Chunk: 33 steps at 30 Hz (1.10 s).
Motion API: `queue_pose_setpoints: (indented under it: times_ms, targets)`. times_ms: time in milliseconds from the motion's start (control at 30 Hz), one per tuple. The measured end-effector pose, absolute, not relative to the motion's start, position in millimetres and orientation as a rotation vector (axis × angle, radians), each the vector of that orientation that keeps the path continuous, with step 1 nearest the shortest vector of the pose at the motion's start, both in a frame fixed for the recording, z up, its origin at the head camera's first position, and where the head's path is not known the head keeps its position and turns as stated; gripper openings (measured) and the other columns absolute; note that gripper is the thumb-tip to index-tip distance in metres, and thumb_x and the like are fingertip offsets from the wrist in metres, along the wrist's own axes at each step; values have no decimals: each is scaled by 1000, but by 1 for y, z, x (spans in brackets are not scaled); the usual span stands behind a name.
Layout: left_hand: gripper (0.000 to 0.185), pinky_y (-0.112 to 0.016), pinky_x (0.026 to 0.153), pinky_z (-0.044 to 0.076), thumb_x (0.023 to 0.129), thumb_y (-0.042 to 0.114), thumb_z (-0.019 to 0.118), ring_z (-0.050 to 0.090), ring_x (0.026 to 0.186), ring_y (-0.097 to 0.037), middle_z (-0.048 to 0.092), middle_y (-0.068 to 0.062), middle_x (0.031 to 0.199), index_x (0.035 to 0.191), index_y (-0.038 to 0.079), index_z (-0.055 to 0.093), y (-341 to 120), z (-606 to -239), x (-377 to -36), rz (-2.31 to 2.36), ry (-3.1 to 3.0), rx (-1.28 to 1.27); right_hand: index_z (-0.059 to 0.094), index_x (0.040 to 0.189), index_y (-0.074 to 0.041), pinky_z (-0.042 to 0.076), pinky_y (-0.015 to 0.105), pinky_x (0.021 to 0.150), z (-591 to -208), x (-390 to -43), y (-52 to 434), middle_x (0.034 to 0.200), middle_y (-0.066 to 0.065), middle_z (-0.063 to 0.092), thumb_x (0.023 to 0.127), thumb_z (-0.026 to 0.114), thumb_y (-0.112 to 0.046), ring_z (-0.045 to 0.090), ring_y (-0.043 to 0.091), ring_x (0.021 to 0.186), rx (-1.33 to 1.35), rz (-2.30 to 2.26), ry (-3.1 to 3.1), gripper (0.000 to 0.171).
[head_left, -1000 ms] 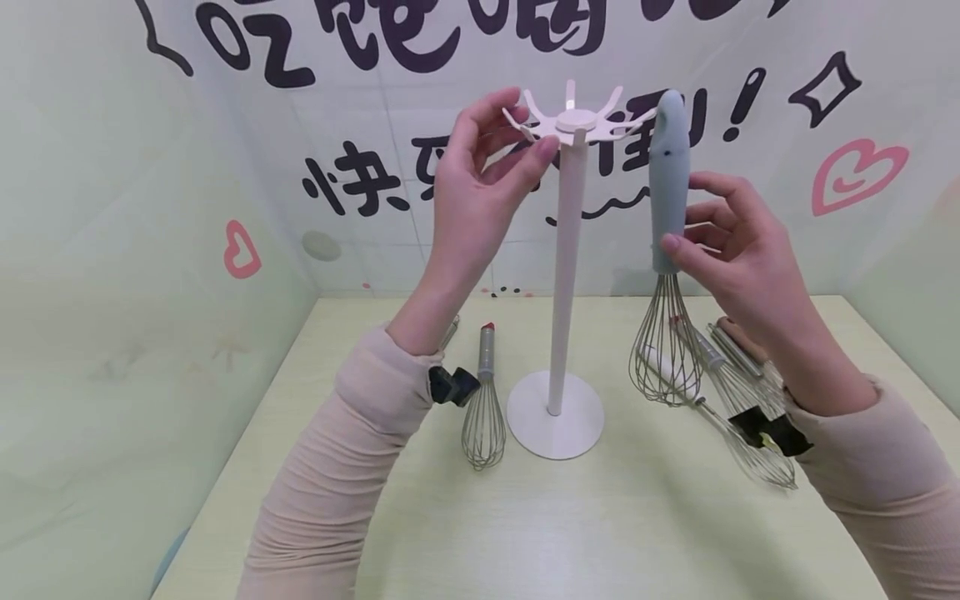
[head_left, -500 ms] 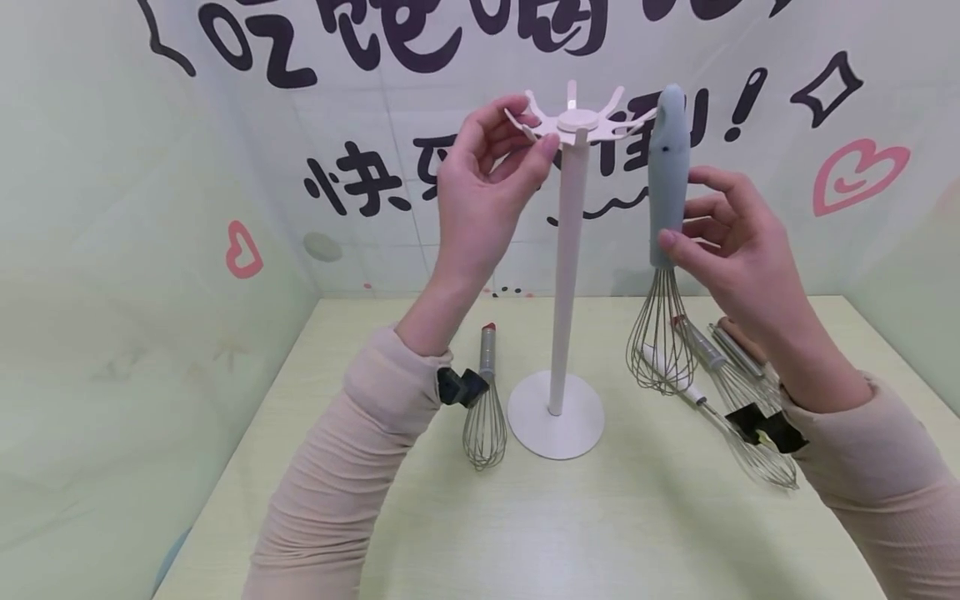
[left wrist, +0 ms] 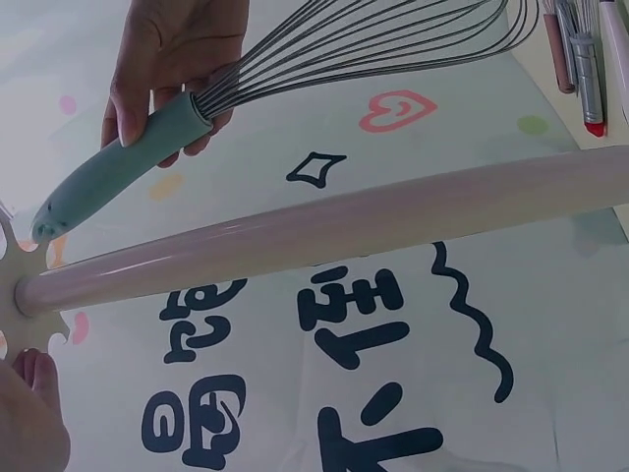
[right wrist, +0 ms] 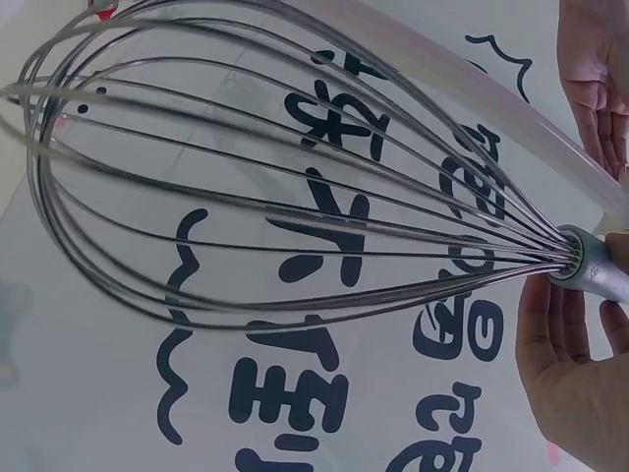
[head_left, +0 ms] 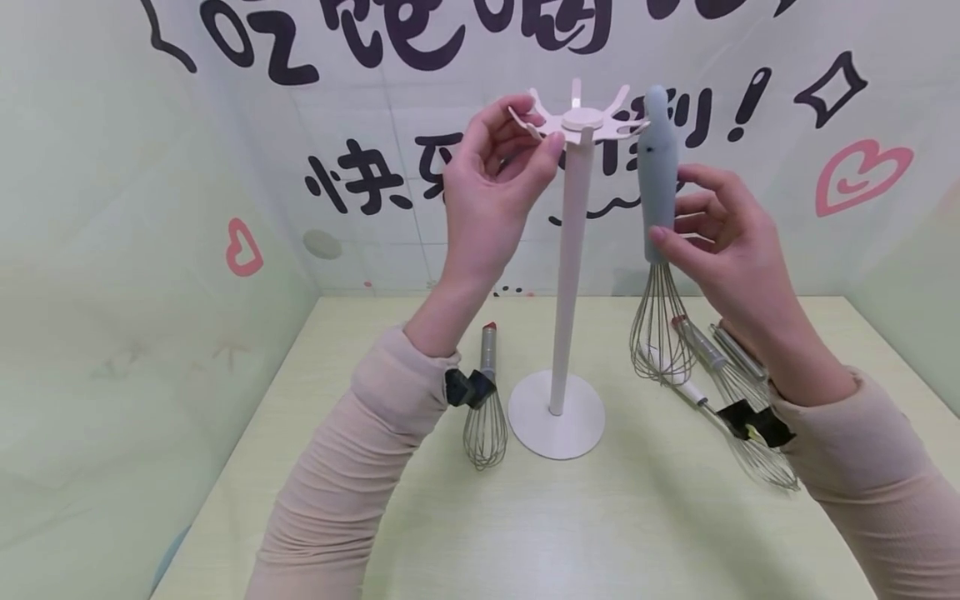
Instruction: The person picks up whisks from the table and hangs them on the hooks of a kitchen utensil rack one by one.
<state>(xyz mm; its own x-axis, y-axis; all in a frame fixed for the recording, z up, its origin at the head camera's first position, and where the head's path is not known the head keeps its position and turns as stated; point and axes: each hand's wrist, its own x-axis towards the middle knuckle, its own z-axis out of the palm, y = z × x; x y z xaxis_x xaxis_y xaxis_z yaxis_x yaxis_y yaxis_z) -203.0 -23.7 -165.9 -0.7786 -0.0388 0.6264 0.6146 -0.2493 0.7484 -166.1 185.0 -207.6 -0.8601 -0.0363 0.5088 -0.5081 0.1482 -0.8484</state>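
Observation:
A whisk with a light blue handle [head_left: 658, 187] hangs upright in my right hand [head_left: 727, 242], thumb on the near side of the handle and fingers behind it. Its wire loops point down, seen large in the right wrist view [right wrist: 285, 187]. The top of the handle overlaps the tip of a right-hand hook of the white rotating rack [head_left: 572, 275]. At the rack's other side, my left hand [head_left: 491, 187] pinches a hook of the crown between thumb and fingers. In the left wrist view, the whisk handle [left wrist: 128, 162] slants with its end close beside the crown.
The rack's round base [head_left: 557, 433] stands on the pale table [head_left: 570, 533]. A small whisk [head_left: 486, 425] lies left of it. To the right lie a white-handled tool [head_left: 686, 387], a red-tipped grey whisk [head_left: 708, 346] and a metal-handled utensil [head_left: 738, 350]. A printed cloth [head_left: 375, 242] hangs behind.
My right hand has brought the whisk slightly left, against the hook tip in view, and its handle has turned a little. The rack's crown and my left hand have shifted slightly right.

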Motion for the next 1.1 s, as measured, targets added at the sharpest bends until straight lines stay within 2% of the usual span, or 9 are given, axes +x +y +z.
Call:
queue_pose_setpoints:
  times_ms: [533,1100]
  targets:
    - [40,-25,97,55,84,-3,66,59,92,-11,58,-9,104,121,-7,53,-23,-167,-203,-2058,-1580,-718,54,129,-14,56,11,79,-209,-168,183,97,0,64,85,66,2,65,11,86,574,1870,-1911,48]
    - [39,-24,98,54,84,-3,66,59,92,-11,58,-8,103,121,-8,53,-23,-167,-204,-2059,-1582,-711,54,128,-18,55,9,81,-214,-172,177,98,-4,63,86,64,4,63,9,88,560,1685,-2071,49]
